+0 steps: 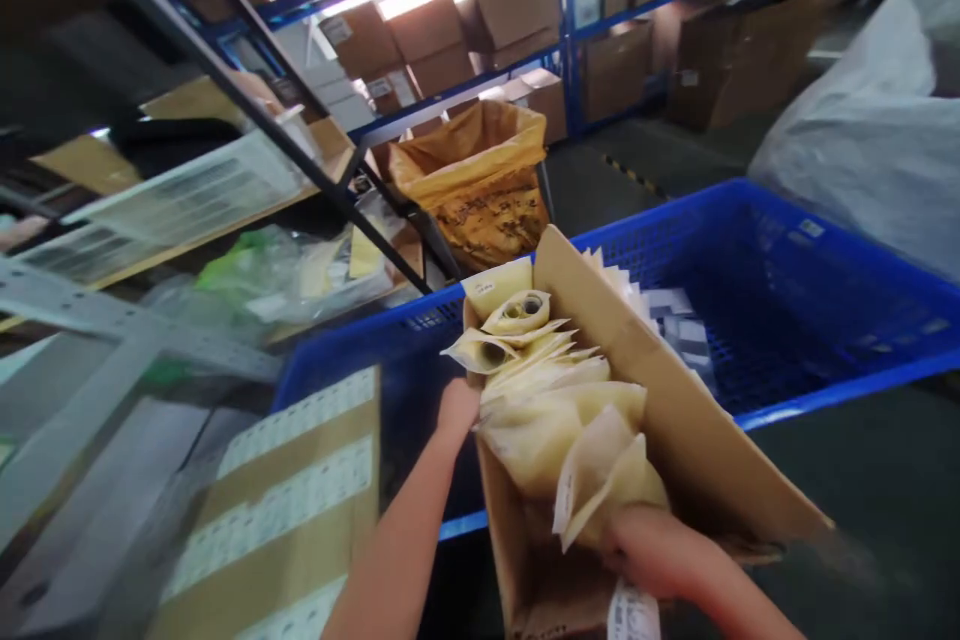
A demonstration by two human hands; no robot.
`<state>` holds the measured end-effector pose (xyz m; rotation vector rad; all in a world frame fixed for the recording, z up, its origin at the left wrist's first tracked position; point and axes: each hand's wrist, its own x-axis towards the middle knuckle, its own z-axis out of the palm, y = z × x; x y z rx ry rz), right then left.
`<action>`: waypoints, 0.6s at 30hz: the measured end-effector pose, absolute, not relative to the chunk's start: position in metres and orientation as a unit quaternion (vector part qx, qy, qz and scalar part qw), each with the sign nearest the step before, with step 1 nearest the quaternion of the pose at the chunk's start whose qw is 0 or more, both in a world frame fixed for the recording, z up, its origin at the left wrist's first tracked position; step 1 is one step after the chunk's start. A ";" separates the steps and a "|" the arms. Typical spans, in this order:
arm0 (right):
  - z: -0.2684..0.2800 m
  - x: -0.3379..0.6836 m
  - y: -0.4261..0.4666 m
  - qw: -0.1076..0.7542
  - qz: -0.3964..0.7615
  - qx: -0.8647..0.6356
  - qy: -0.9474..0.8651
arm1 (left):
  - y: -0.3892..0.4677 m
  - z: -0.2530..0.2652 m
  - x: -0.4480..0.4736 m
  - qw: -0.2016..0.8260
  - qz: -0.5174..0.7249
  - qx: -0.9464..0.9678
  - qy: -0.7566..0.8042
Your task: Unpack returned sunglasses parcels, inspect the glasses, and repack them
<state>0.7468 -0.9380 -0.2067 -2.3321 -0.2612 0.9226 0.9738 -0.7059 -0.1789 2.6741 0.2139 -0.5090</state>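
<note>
A long open cardboard box (517,570) stands tilted in front of me, with a row of pale yellow paper envelopes (555,400) packed upright in it. Two envelopes at the far end gape open, showing something rolled inside. My left hand (457,407) grips the box's left wall beside the envelopes, its fingertips hidden. Inside the near end, my right hand (649,542) is closed at the nearest envelope (611,475); its fingers are partly covered and blurred. A white printed label (634,612) hangs just below that hand.
A blue plastic crate (772,210) lies beneath and beyond the box, holding white packets (679,325). A taped carton (300,510) with label strips stands at left. Behind are a bin with an orange liner (480,170), metal shelving (247,100) and a big white sack (870,130).
</note>
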 end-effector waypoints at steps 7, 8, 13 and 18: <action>-0.206 0.773 -0.942 0.287 0.358 -0.883 -0.100 | -0.660 -0.187 0.954 0.186 -0.194 0.960 0.080; -0.204 0.780 -0.939 0.290 0.355 -0.883 -0.104 | -0.656 -0.187 0.956 0.189 -0.191 0.961 0.072; -0.201 0.818 -0.923 0.301 0.327 -0.889 -0.114 | -0.650 -0.179 0.992 0.203 -0.166 0.963 0.065; -0.221 0.847 -0.929 0.307 0.333 -0.885 -0.106 | -0.656 -0.183 1.042 0.264 -0.152 0.949 0.083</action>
